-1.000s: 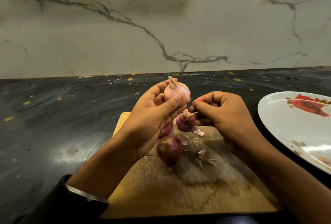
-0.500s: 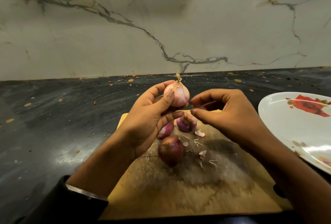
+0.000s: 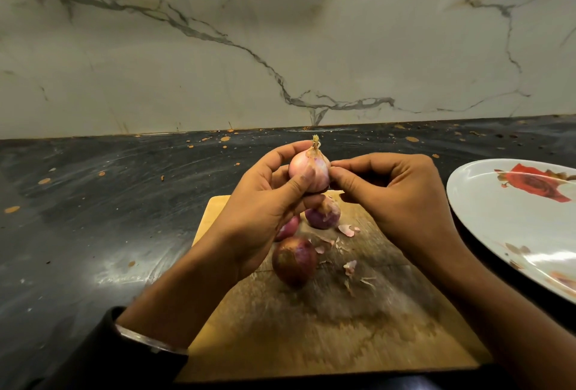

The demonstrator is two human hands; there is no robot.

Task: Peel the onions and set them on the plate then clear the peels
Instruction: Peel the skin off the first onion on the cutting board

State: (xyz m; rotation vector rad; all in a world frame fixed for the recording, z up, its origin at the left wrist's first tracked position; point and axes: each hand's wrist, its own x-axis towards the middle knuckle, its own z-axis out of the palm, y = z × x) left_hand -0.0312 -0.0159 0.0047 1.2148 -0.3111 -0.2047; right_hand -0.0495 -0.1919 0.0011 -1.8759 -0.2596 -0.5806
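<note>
My left hand [image 3: 265, 211] grips a pale pink onion [image 3: 311, 168], its dry stem end up, above the wooden cutting board [image 3: 311, 336]. My right hand [image 3: 396, 199] pinches the onion's right side with thumb and forefinger. Three more onions lie on the board: a dark red one [image 3: 294, 261] in front, a purple one [image 3: 324, 215] behind it, and a third [image 3: 288, 229] half hidden by my left hand. Small peel scraps [image 3: 347, 230] lie scattered on the board to their right. The white plate [image 3: 511, 233] with a red rose print holds no onions.
The board sits on a dark stone counter [image 3: 109, 218] speckled with orange spots. A marble wall [image 3: 280, 46] rises behind it. The plate lies at the right edge of view, close to my right forearm.
My right hand came up from the board, where it dropped a peel scrap, and now pinches the onion's side. My left hand has turned the onion stem up and lifted it slightly.
</note>
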